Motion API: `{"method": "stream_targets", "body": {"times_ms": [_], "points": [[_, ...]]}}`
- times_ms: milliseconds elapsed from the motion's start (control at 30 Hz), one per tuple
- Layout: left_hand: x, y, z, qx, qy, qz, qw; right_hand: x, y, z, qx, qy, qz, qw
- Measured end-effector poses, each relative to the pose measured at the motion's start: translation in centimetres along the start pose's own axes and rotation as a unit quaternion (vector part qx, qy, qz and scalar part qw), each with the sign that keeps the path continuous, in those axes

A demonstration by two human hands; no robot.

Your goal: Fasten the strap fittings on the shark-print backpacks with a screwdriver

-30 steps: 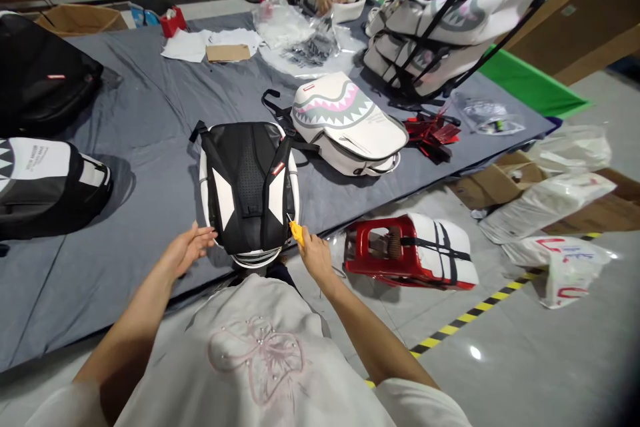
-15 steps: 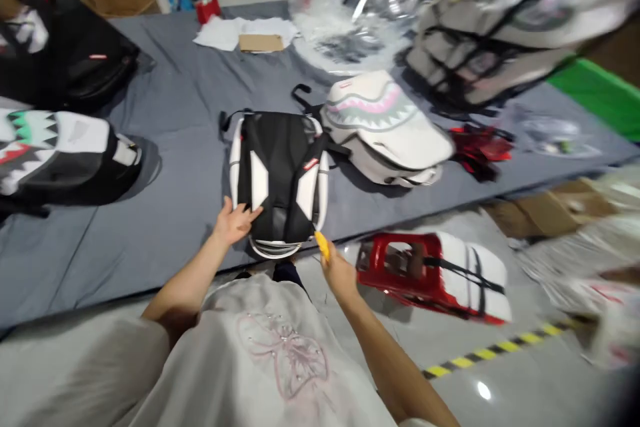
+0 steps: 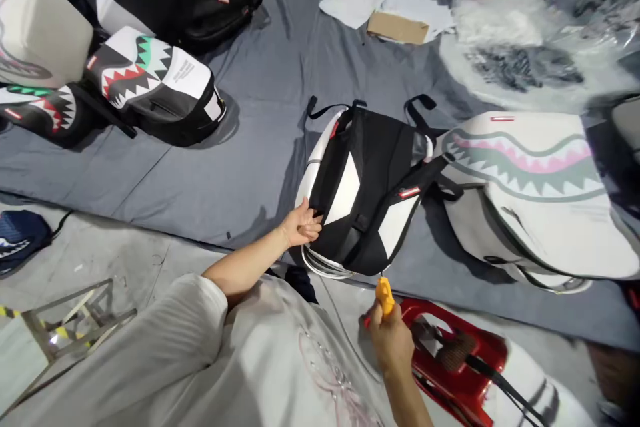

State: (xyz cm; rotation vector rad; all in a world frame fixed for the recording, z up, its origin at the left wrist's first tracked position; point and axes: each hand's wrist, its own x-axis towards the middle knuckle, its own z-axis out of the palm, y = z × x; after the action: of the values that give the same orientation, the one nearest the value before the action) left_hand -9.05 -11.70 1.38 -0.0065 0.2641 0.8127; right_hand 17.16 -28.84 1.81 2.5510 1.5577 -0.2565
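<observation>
A black-and-white backpack [image 3: 370,167] lies on the grey-covered table in front of me, its strap side up. My left hand [image 3: 301,223] is closed at its lower left edge, thumb up and fingers curled on the side. Below the backpack's lower right corner, my right hand [image 3: 393,340] grips a small yellow tool [image 3: 385,296]. Its thin dark tip points up at the backpack's bottom edge; whether they touch I cannot tell. A cream backpack [image 3: 540,193] with a pink and grey shark-mouth print lies just to the right, against the black one's strap.
Several shark-print backpacks [image 3: 155,87] stand at the left of the table. White papers [image 3: 355,3], a piece of cardboard [image 3: 397,27] and clear plastic bags [image 3: 500,13] lie at the back. A red stool [image 3: 455,373] stands on the floor by my right arm.
The view has swung left and closer. My left fingers, spread before, are now curled on the backpack's side. The backpack is turned slightly; my right hand still holds the yellow tool.
</observation>
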Motion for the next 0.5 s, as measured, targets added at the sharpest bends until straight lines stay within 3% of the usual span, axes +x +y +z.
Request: {"method": "stream_targets", "body": {"times_ms": [167, 267, 300, 400, 433, 500], "points": [[-0.5, 1.3, 0.6, 0.019, -0.004, -0.034, 0.999, 0.2, -1.2, -1.5, 0.007, -0.003, 0.022, 1.0], [-1.5, 2.3, 1.2, 0.145, 0.033, -0.034, 0.988, -1.9, 0.0, -2.1, 0.099, -0.011, 0.018, 0.995], [-2.0, 2.4, 1.2, 0.225, 0.07, -0.007, 0.972, -3.1, 0.7, -2.0, 0.142, -0.012, 0.012, 0.99], [-4.3, 1.8, 0.6, 0.407, 0.185, 0.12, 0.886, -8.0, 2.5, -0.6, 0.249, -0.034, 0.001, 0.968], [-5.1, 1.2, 0.4, 0.436, 0.201, 0.158, 0.863, -9.6, 2.6, 0.0, 0.262, -0.048, 0.001, 0.964], [-6.6, -0.4, 0.0, 0.517, 0.173, 0.209, 0.812, -11.9, 2.0, 1.1, 0.25, -0.085, -0.004, 0.964]]}}
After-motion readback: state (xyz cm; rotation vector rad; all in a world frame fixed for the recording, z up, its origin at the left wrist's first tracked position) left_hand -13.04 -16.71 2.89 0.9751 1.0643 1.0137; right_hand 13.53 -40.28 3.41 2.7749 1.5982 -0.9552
